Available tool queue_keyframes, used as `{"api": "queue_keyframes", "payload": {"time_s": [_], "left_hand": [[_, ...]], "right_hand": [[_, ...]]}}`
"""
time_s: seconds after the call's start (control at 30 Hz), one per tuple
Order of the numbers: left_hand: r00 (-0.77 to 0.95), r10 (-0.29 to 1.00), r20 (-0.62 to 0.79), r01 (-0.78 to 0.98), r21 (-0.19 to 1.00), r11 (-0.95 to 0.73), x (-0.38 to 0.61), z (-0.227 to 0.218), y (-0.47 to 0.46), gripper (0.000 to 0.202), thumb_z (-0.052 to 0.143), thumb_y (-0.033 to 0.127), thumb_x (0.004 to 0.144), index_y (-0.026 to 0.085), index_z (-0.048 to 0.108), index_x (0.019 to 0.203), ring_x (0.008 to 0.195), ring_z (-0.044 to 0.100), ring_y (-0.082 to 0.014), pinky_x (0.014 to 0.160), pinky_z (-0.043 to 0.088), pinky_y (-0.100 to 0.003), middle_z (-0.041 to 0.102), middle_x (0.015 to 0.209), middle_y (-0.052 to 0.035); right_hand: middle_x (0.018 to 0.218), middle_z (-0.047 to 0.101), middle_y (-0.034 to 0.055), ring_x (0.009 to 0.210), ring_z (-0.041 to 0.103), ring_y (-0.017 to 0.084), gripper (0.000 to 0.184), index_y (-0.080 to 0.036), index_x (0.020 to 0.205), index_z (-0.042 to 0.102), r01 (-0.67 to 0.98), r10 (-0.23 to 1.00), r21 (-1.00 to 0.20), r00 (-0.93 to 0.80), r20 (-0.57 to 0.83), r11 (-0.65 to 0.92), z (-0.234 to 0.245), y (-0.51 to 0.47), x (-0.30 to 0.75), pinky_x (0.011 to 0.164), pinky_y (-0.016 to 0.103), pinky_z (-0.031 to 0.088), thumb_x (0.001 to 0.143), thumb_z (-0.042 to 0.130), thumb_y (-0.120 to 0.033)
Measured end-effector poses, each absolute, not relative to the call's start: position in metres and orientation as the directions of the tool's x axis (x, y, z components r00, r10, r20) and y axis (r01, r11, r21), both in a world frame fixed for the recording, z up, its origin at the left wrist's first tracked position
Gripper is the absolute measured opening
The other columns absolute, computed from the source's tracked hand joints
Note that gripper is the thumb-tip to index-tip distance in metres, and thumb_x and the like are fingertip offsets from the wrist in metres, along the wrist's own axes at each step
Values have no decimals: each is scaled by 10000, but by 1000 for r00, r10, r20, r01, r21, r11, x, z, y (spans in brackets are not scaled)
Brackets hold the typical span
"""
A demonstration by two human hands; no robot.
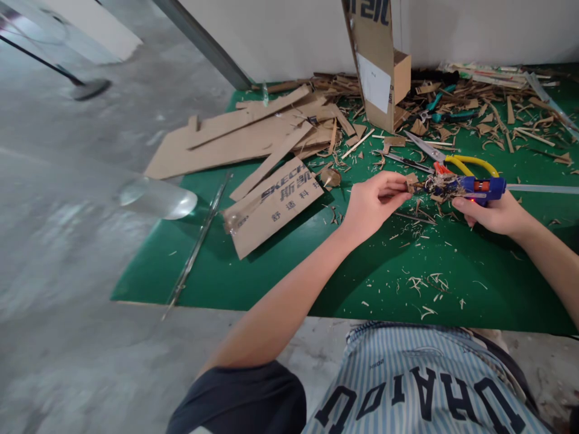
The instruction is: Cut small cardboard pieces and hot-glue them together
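Observation:
My right hand (495, 214) grips a blue glue gun (484, 188) whose crusted nozzle points left. My left hand (373, 202) pinches a small cardboard piece (411, 179) right at the nozzle tip. Both hands hover just above a green cutting mat (271, 265) strewn with cardboard shavings. A clear glue stick (543, 189) juts from the back of the gun to the right.
Yellow-handled scissors (452, 158) lie just behind the gun. Flat cardboard sheets (235, 141) and a printed piece (275, 205) lie at left, beside a metal ruler (196, 247). A tall upright cardboard piece (375, 60) stands at the back. Teal pliers (446, 111) rest among scraps.

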State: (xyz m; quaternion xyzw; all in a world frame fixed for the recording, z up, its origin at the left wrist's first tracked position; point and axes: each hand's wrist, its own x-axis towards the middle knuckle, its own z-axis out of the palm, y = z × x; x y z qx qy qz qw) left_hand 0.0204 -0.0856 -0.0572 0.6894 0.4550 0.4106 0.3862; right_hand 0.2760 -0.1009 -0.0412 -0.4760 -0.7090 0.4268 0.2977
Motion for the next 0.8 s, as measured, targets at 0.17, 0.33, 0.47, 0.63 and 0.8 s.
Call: {"api": "queue_keyframes", "payload": {"time_s": [0.17, 0.33, 0.47, 0.63, 0.8], "left_hand": [[269, 941, 204, 288, 916, -281, 20, -59, -85, 245, 717, 234, 838, 245, 678, 1079, 973, 779, -177, 934, 655, -341, 806, 1013, -13], [278, 940, 197, 268, 924, -273, 20, -57, -87, 249, 702, 223, 842, 235, 680, 1091, 969, 778, -177, 937, 655, -347, 803, 1021, -24], [282, 944, 170, 302, 918, -256, 21, -55, -88, 247, 687, 212, 852, 230, 675, 1098, 976, 777, -182, 942, 654, -352, 803, 1036, -31], [281, 945, 168, 273, 930, -247, 21, -55, -88, 238, 688, 215, 850, 239, 672, 1086, 966, 779, -179, 917, 663, -343, 803, 1017, -19], [275, 950, 148, 222, 951, -213, 22, -52, -88, 204, 665, 254, 867, 234, 655, 1070, 943, 784, -186, 822, 682, -318, 796, 1015, -29]], "right_hand": [[497, 520, -10, 419, 521, 136, 436, -234, 756, 627, 406, 937, -899, -350, 13, 164, -43, -101, 275, 373, 289, 462, 849, 671, -658], [513, 525, -6, 422, 525, 143, 444, -232, 768, 639, 379, 947, -915, -322, 11, 140, -45, -101, 275, 372, 302, 479, 824, 690, -670], [520, 529, -2, 427, 528, 146, 419, -230, 769, 655, 369, 947, -918, -320, 18, 143, -47, -101, 275, 371, 307, 483, 826, 703, -643], [536, 521, -3, 425, 518, 136, 425, -229, 766, 647, 344, 952, -930, -307, 20, 130, -47, -101, 275, 368, 301, 486, 817, 712, -646], [615, 569, 11, 441, 513, 121, 437, -226, 768, 627, 307, 954, -944, -298, 23, 118, -48, -101, 275, 386, 299, 500, 809, 719, -652]]}}
